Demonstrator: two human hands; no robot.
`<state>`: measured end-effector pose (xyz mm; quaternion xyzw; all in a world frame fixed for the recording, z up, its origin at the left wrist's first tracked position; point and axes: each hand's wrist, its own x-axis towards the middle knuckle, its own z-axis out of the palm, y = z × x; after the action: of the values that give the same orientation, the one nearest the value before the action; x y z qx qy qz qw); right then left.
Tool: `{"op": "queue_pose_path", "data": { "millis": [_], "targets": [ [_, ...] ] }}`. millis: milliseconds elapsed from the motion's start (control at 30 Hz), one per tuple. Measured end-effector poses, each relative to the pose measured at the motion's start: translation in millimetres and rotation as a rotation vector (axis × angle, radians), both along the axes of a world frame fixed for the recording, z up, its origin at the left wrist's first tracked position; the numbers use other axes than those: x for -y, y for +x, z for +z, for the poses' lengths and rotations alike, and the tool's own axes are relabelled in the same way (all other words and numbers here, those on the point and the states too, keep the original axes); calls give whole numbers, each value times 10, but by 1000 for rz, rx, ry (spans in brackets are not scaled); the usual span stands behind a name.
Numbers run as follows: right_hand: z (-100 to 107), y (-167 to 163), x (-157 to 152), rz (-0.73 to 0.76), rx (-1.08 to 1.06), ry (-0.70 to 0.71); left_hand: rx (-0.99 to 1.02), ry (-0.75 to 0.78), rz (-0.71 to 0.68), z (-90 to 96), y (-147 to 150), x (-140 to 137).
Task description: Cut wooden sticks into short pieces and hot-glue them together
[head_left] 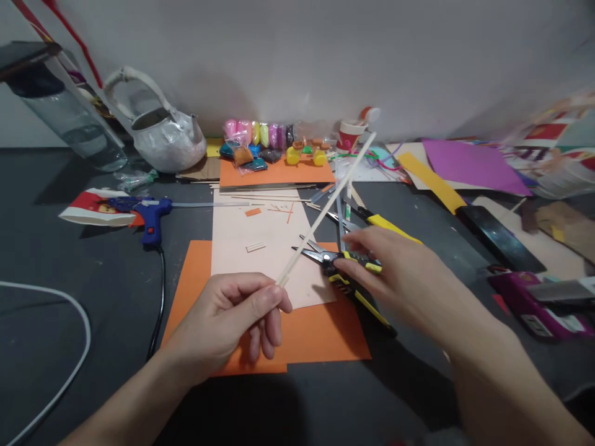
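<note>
A: Where is the thin stick [325, 207], and which way does it run?

B: The left hand [232, 313] pinches its near end between thumb and fingertips, closed tight on it, above the orange sheet [316, 337]. The long axis climbs away from the person and to the right, the far tip ending up near the red-and-white paper cup [348, 133] at the wall (it looks raised off the table, not lying flat).

A: And the other hand?

B: The right hand [404, 279] reaches in from the right, fingers loosely curled over the yellow-and-black handles of the cutters [344, 272]. The fingertips touch the handles; whether it truly grips them I cannot tell. The cutter blades point left, toward the stick, and lie on the pale sheet [260, 244] that rests over the orange one.

A: What lies around?

B: A blue glue gun [151, 217] to the left, with its black cord trailing toward the person. Coloured clay packets [258, 139] sit at the back, a white kettle [155, 133] beside them, and purple paper [469, 164] far right.
</note>
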<state>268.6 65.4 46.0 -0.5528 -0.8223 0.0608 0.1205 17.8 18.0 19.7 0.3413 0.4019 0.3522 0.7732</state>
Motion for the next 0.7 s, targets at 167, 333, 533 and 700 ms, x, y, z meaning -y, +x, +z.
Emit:
{"op": "queue_pose_path", "data": {
  "millis": [167, 333, 533, 700],
  "targets": [
    [-379, 381, 173, 157, 413, 96, 73, -10, -19, 68, -19, -18],
    [-411, 352, 205, 166, 431, 139, 138, -13, -30, 100, -35, -13],
    [-344, 231, 139, 124, 424, 172, 142, 4, -54, 132, -68, 3],
    [-175, 342, 191, 183, 221, 109, 164, -4, -81, 147, -81, -21]
  ]
}}
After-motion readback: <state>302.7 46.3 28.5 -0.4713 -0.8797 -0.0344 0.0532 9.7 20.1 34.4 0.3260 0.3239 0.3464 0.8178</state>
